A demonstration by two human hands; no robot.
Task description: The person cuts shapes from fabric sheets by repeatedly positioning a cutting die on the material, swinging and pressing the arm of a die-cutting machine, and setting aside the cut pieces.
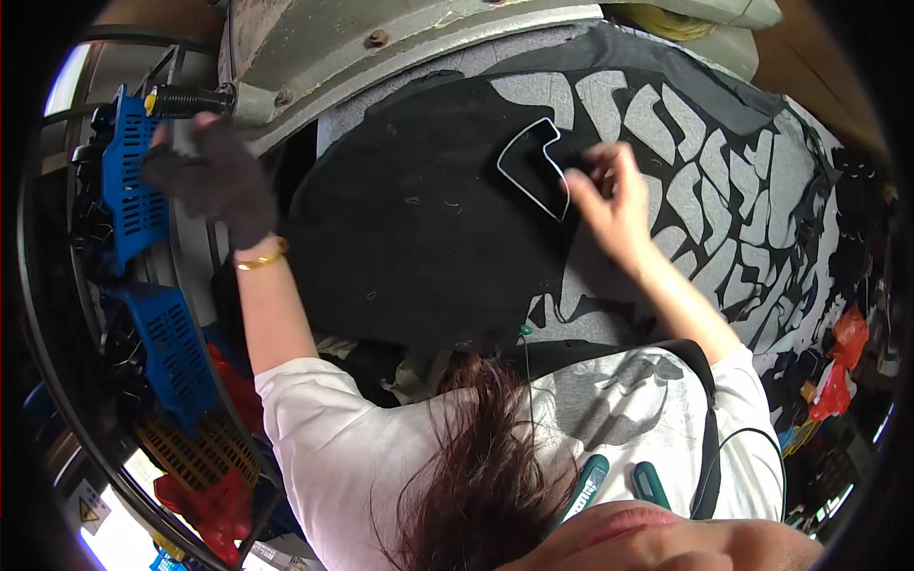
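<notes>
Die (528,193) on black cloth (400,190), just left of my nearer right hand (614,195), long axis slanting rightward toward me; that hand's loosely parted, contact unclear; my left (214,181), fingers spread, nears the handle (190,101)

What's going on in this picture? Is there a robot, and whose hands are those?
No robot here! This one picture comes from a camera on a person's head, looking down at their own two hands. The gloved left hand is open near a black handle by a big machine. The bare right hand is beside a thin, shiny outline on black sheet material; whether it grips it, I can't tell. Pale grey patches show farther right.
</notes>
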